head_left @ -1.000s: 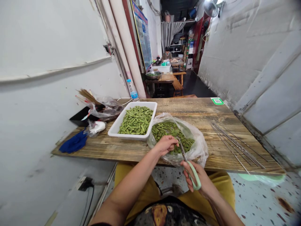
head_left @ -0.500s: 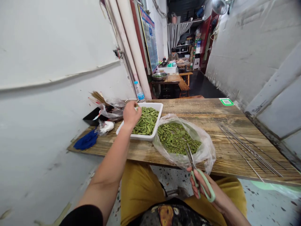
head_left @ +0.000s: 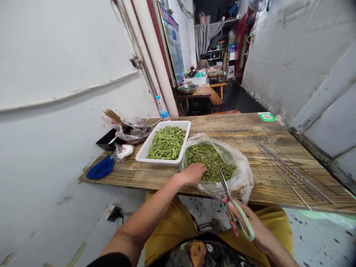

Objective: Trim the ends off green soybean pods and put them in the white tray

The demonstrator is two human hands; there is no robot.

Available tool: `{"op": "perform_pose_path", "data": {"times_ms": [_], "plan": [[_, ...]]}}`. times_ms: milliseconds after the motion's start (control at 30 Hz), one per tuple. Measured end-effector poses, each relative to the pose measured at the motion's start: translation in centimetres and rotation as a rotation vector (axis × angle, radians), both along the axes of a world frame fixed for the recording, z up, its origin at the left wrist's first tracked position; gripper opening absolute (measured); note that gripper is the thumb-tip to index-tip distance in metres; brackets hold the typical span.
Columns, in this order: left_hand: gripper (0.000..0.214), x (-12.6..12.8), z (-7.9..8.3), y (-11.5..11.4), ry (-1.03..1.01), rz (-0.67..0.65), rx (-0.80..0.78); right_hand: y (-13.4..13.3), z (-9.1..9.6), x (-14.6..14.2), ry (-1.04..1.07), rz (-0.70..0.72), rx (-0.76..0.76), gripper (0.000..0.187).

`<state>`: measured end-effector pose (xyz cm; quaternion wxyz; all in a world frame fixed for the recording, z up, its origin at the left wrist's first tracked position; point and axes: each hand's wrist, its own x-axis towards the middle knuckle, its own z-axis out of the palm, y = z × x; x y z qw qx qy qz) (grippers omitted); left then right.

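Note:
My left hand reaches into the clear plastic bag, its fingertips down among the green pods and trimmings. What those fingers hold, if anything, is hidden. In my right hand is a pair of scissors with pale green handles. Their blades point up over the bag's near edge and look nearly closed. Left of the bag, and close against it, stands a white plastic tray heaped with green edamame pods.
Several metal skewers lie on the right of the wooden table. At the left are a blue cloth, a black box and plastic wrapping. A water bottle stands behind the tray. Farther back, a person sits at another table.
My left hand has moved from above the tray, right and nearer, into the bag. My right hand holds the scissors in about the same place. The view has shifted slightly.

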<state>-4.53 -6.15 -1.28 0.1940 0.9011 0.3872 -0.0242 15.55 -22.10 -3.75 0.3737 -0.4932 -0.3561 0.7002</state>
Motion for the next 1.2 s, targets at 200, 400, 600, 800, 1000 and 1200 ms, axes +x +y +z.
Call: {"op": "perform_pose_path", "data": {"times_ms": [200,400,600,800,1000,1200], "plan": [[0.027,0.3,0.5,3.4,-0.132,0.39,0.127,0.0,-0.1,-0.2,-0.002,-0.027,-0.021,0.047],[0.01,2.4,-0.1,5.3,-0.074,0.431,0.109,0.0,0.6,-0.4,0.014,-0.019,-0.02,0.05],[0.008,2.1,-0.8,3.2,-0.442,0.396,-0.232,0.5,0.4,-0.4,0.024,-0.018,0.004,0.048],[0.012,1.8,-0.5,2.0,-0.806,0.69,-0.474,1.4,0.2,-0.8,0.028,-0.012,0.0,0.048],[0.01,0.9,0.9,1.7,-0.759,0.584,-0.542,1.5,-0.1,-1.0,-0.007,0.025,0.014,0.045],[0.016,1.3,0.0,-0.2,-0.527,0.368,-0.392,1.7,-0.5,-1.2,-0.065,0.026,0.04,0.046]]}}
